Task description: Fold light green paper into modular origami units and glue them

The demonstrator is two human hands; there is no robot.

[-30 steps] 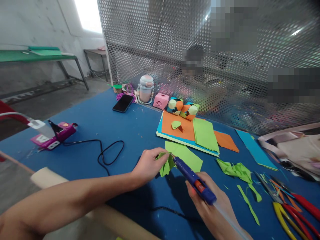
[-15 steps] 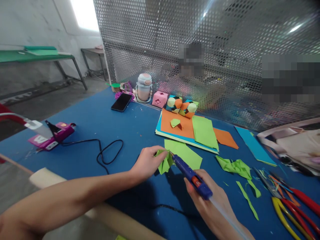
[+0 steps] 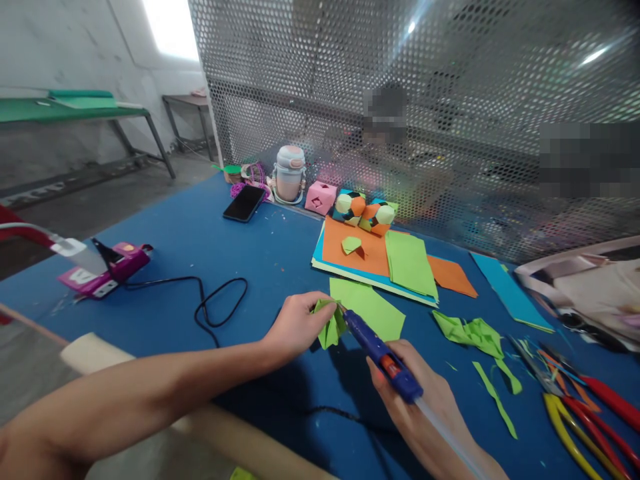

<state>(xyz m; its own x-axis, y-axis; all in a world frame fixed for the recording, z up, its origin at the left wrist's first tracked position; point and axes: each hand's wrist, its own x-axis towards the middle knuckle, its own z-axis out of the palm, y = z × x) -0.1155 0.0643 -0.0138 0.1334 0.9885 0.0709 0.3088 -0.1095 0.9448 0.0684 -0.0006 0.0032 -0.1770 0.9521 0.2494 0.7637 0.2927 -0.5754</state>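
Note:
Between the thumb and fingers of my left hand (image 3: pixel 296 328) is a folded piece of green paper (image 3: pixel 331 331), held above the blue table. My right hand (image 3: pixel 425 393) is wrapped round a blue hot glue gun (image 3: pixel 383 353), with a clear glue stick (image 3: pixel 445 433) coming out of its back end. The gun's nozzle points left and meets the top edge of the folded paper, touching it or very close. Whether glue is coming out is too small to see. Beneath both lies a flat light green sheet (image 3: pixel 387 313).
Stacked coloured paper (image 3: pixel 350 233) lies ahead, with paper models (image 3: pixel 350 205) behind. Crumpled green scraps (image 3: pixel 473 333) and scissors (image 3: pixel 560 400) are at right. A phone (image 3: pixel 245 203), bottle (image 3: pixel 290 175) and purple power strip (image 3: pixel 107 270) with a black cord stand left. A perforated metal screen (image 3: pixel 310 80) closes the back.
My right hand has shifted the glue gun very slightly left along the folded paper's edge. My left hand keeps its hold on the paper, and the view has moved a little.

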